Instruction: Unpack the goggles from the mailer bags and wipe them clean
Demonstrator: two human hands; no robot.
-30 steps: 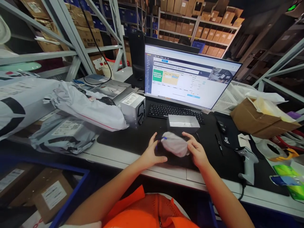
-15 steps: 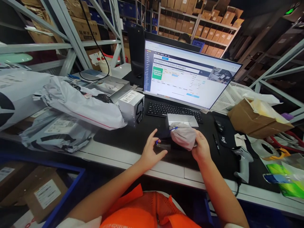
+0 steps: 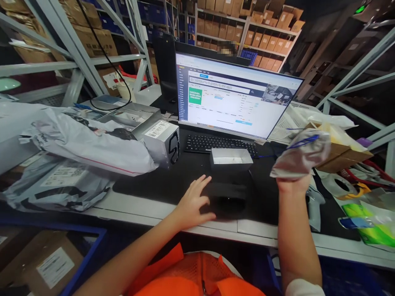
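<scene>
A grey cloth pouch (image 3: 304,154) with blue drawstrings is gripped by my right hand (image 3: 294,185), raised at the right side of the desk. The pouch hides most of the fingers. My left hand (image 3: 194,203) is open, fingers apart, holding nothing above the black desk mat (image 3: 163,187). Just right of its fingertips lies a dark, shiny black object (image 3: 228,197); its kind is hard to make out against the mat. Beyond that stands an open silver-white box (image 3: 231,160), in front of the black keyboard (image 3: 212,144).
A lit monitor (image 3: 234,96) stands behind the keyboard. On the left are a silver box (image 3: 163,142) and plastic-wrapped parcels (image 3: 92,144). A cardboard carton (image 3: 347,152), tape roll (image 3: 338,185) and handheld scanner (image 3: 314,207) occupy the right side.
My right hand has carried the pouch up and to the right, away from the open box. My left hand has moved slightly down and stays open. The black object now shows more plainly.
</scene>
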